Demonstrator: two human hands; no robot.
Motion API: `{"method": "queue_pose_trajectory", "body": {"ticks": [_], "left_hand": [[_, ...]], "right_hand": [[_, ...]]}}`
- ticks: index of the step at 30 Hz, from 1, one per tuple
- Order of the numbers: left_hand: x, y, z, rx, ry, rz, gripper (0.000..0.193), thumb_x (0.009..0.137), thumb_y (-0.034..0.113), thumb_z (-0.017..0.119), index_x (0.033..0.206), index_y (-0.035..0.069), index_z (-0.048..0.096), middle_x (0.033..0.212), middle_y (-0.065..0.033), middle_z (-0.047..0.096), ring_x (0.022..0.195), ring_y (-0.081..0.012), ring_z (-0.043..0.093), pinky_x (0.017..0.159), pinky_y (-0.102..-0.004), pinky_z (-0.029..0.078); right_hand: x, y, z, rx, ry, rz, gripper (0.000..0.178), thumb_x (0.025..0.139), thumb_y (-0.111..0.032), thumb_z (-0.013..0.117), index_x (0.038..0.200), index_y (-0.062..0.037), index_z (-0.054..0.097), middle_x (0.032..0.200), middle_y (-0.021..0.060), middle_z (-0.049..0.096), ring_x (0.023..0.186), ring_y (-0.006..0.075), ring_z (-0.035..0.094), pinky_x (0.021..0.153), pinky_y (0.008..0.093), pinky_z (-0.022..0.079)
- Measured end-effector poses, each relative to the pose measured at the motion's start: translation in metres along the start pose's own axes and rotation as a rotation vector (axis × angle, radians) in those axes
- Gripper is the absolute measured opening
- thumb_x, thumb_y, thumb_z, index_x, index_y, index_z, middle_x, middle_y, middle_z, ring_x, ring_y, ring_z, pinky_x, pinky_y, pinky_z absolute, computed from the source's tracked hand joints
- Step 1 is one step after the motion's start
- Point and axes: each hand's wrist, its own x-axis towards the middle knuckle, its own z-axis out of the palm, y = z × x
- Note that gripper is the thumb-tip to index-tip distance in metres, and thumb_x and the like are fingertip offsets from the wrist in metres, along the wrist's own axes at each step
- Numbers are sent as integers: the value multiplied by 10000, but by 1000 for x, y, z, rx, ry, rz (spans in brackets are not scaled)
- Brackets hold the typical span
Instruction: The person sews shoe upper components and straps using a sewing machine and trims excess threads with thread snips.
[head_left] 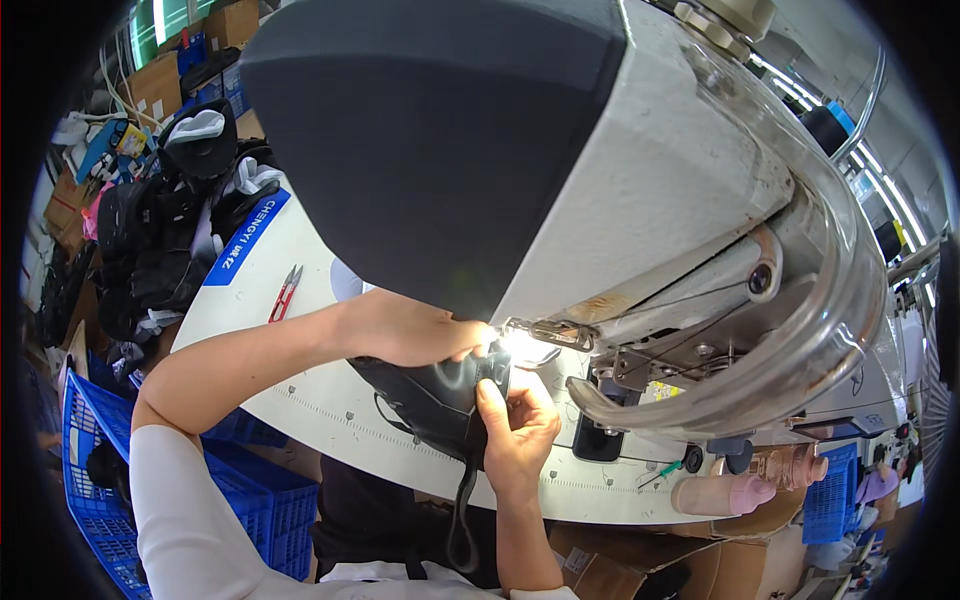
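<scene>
A black, glossy, leather-like piece [425, 405] lies under the head of a large sewing machine [440, 130], and a black strap [462, 525] hangs from it past the table's near edge. My left hand [405, 330] reaches across from the left, its fingers closed on the far edge of the piece beside the machine's needle area. Glare from a bright lamp [518, 342] hides the fingertips and the needle. Nearer to me, my right hand [522, 435] pinches the piece's right edge between thumb and fingers.
Red-handled thread snips [284, 296] lie on the white table [300, 395] at the left. A pink-capped bottle [722, 495] and a black phone-like object [597, 440] are on the right. Blue crates [265, 510] and piled black goods [165, 250] stand left, cardboard boxes [640, 560] below.
</scene>
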Motion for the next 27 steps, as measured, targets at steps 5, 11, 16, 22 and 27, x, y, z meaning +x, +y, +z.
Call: {"method": "queue_pose_trajectory", "body": {"ticks": [5, 11, 16, 22, 27], "left_hand": [[8, -9, 0, 59, -59, 24, 208, 849, 116, 555, 680, 25, 636, 546, -30, 577, 494, -122, 567, 465, -295, 435], [4, -9, -2, 77, -67, -38, 206, 822, 93, 548, 639, 30, 617, 527, -27, 559, 471, -118, 534, 458, -300, 409], [3, -8, -4, -24, -49, -53, 215, 839, 95, 531, 653, 35, 618, 534, -24, 562, 468, -115, 524, 457, -297, 399], [9, -10, 0, 109, -85, 66, 235, 887, 124, 507, 721, 31, 644, 567, -19, 590, 476, -111, 528, 465, -291, 412], [1, -4, 0, -58, -34, -32, 195, 856, 92, 512, 748, 17, 657, 554, -15, 573, 480, -107, 528, 460, -283, 417]], "right_hand": [[-5, 4, 1, 111, 47, 43, 63, 897, -1, 643, 865, -20, 593, 881, 7, 607, 765, 47, 507, 694, 207, 412], [-5, 3, 1, 141, -15, 63, 51, 899, 3, 639, 895, -20, 594, 910, 12, 608, 783, 49, 502, 709, 212, 408], [-6, 4, 4, 175, -28, 49, 47, 899, 3, 639, 903, -19, 598, 910, 5, 604, 778, 46, 493, 704, 215, 406], [2, 5, -6, 40, -45, -39, 80, 895, -19, 655, 871, -37, 581, 847, -10, 590, 738, 46, 498, 681, 203, 403], [1, 1, -5, 17, -40, -33, 91, 889, -19, 661, 848, -41, 583, 816, -20, 573, 709, 39, 476, 652, 199, 382]]}}
